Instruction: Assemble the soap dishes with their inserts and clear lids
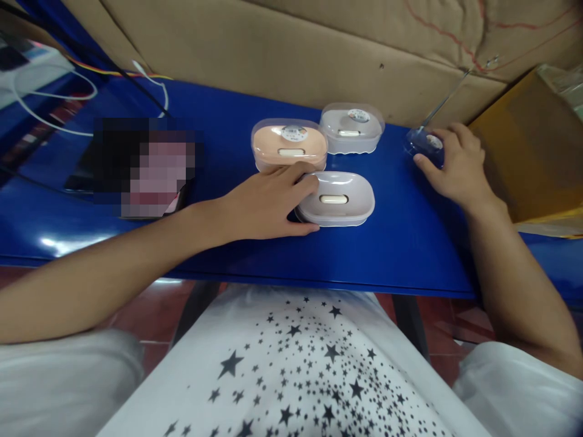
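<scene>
A pale, open oval soap dish sits on the blue table in front of me. My left hand grips its left end, thumb at the near side and fingers over the far rim. An oblong cream piece lies in the middle of its floor. Off to the right, my right hand has its thumb and fingers around a clear lid with a round sticker. Just behind my left fingers stands a peach soap dish under a clear lid. Farther back is a white soap dish, also lidded and stickered.
A phone-like object, partly pixelated, lies on the left of the blue table. White cables run behind it. A cardboard box stands at the right, and a thin metal rod leans near the cardboard backing.
</scene>
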`<state>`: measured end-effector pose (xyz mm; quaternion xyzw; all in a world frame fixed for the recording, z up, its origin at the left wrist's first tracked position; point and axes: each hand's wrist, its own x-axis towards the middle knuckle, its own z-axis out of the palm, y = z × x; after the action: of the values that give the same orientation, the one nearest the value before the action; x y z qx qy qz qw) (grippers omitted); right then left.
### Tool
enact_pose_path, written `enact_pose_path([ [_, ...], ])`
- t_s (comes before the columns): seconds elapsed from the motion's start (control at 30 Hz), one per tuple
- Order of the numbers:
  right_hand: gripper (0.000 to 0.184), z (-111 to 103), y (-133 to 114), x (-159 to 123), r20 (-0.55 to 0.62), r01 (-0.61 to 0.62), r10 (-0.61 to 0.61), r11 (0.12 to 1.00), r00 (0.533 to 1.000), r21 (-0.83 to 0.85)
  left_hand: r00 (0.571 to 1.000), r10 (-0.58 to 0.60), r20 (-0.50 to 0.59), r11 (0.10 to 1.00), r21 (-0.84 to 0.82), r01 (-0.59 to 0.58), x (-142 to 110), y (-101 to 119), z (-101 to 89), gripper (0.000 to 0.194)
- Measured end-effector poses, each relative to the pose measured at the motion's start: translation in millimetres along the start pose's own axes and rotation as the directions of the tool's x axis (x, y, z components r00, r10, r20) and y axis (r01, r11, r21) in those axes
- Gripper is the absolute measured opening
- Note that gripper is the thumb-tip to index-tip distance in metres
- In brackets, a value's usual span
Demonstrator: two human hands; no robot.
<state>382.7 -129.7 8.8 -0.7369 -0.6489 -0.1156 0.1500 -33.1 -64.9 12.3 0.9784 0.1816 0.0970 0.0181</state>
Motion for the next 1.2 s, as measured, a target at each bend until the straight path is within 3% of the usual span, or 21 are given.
enact_pose_path([
  [0.2,0.073,5.0,11.5,6.3,0.106,-0.146,0.140,0.988,0.984,0.050,1.000,0.006,0.002,0.999,-0.045,-0.006,0.3,-2.7,0.7,0.050],
  [0.3,0.072,-0.8,3.9,6.5,0.157,-0.132,0.111,0.982,0.981,0.135,0.999,0.009,0.031,0.997,-0.073,-0.007,0.7,-3.6,-1.2,0.051],
  [0.4,0.068,-5.5,-7.4,4.5,0.109,-0.083,0.060,0.973,0.992,0.216,0.999,-0.011,0.036,0.997,-0.071,0.013,0.8,-3.2,-3.2,0.051],
  [0.5,0.067,-11.3,-29.3,-2.2,0.068,-0.053,0.030,0.927,0.997,0.372,0.999,-0.025,0.025,0.997,-0.078,0.027,1.0,-2.1,-3.9,0.048],
  [0.57,0.063,-15.9,-51.0,-10.7,0.094,-0.043,-0.008,0.846,0.996,0.531,0.999,-0.034,0.009,0.991,-0.129,0.034,1.3,-2.0,-2.8,0.051],
  [0.7,0.053,-19.9,-97.4,-33.4,0.082,0.093,-0.208,0.711,0.975,0.697,0.993,-0.093,-0.069,0.929,-0.365,0.062,2.8,-4.1,6.0,0.076],
  [0.8,0.055,-16.3,-118.0,-45.6,-0.042,0.293,-0.349,0.708,0.936,0.643,0.975,-0.115,-0.189,0.855,-0.518,0.001,4.2,-6.9,17.3,0.089],
  [0.9,0.061,-12.2,-122.7,-49.6,-0.139,0.446,-0.448,0.711,0.883,0.544,0.955,-0.119,-0.271,0.799,-0.597,-0.069,5.5,-8.7,26.1,0.096],
  [1.2,0.072,-11.0,-123.3,-56.8,-0.102,0.593,-0.606,0.706,0.789,0.387,0.966,-0.080,-0.244,0.800,-0.594,-0.083,6.0,-4.3,24.3,0.104],
])
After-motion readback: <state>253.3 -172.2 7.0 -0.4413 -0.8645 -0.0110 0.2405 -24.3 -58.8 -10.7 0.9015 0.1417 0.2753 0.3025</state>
